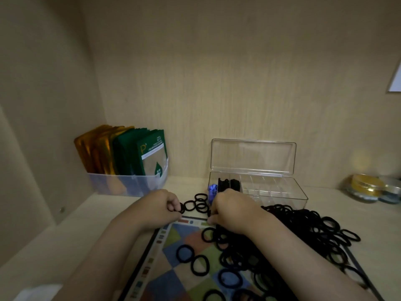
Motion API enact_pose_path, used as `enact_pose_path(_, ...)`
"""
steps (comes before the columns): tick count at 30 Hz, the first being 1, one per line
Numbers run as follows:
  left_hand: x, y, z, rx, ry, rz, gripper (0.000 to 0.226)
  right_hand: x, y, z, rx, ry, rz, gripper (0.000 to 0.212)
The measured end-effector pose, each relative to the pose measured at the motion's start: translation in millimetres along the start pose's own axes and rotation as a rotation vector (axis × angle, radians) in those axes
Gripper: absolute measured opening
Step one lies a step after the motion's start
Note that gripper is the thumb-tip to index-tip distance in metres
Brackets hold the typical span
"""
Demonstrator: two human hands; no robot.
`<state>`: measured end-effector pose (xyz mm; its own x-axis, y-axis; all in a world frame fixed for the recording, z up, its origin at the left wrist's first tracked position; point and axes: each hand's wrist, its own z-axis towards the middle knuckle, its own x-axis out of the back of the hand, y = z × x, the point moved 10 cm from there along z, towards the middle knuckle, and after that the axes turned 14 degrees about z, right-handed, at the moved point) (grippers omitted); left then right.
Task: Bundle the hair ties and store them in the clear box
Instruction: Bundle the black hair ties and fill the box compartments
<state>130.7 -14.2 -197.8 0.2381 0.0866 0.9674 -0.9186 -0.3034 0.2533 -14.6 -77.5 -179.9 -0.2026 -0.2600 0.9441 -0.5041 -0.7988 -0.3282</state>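
Pinching hair ties (201, 206), left hand (158, 208) and right hand (232, 210) sit before the clear box (288, 197), lying lengthwise left-to-right.

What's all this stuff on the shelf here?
ties: many, black, heaped on mat's right, some loose left
box: one, clear, lid open, back centre, black ties in left end
blue item: one, box's left end, unclear
mat: one, chequered, under ties
bin: one, translucent, back left
sachets: several, gold and green, upright in bin
jars: two, far right, one gold-lidded
left grip: pinches a tie
right grip: curled on ties
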Motion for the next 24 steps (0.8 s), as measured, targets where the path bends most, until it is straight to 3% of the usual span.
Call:
enact_pose_path(7, 1, 6, 4, -0.011, 0.038, 0.004, 0.003, -6, 3, 3, 0.005, -0.003, 0.027, 0.021)
enact_pose_path(10, 0, 7, 3, -0.039, 0.054, 0.045, 0.022, -9, 1, 1, 0.024, -0.013, -0.009, 0.023)
enact_pose_path(13, 10, 5, 2, -0.038, 0.143, 0.007, 0.015, -2, 1, 0, 0.033, 0.017, 0.042, 0.019)
enact_pose_path(18, 28, 7, -2, -0.005, 0.29, -0.461, 0.014, 28, -9, -2, 0.106, 0.145, 0.571, 0.008)
enact_pose_path(21, 19, 15, -1, -0.005, 0.2, -0.717, 0.011, 29, -12, -1, 0.074, 0.116, 0.939, 0.011)
enact_pose_path(24, 7, 33, -5, -0.023, 0.058, -1.008, 0.014, 32, -8, -1, 0.038, 0.168, 1.006, 0.014)
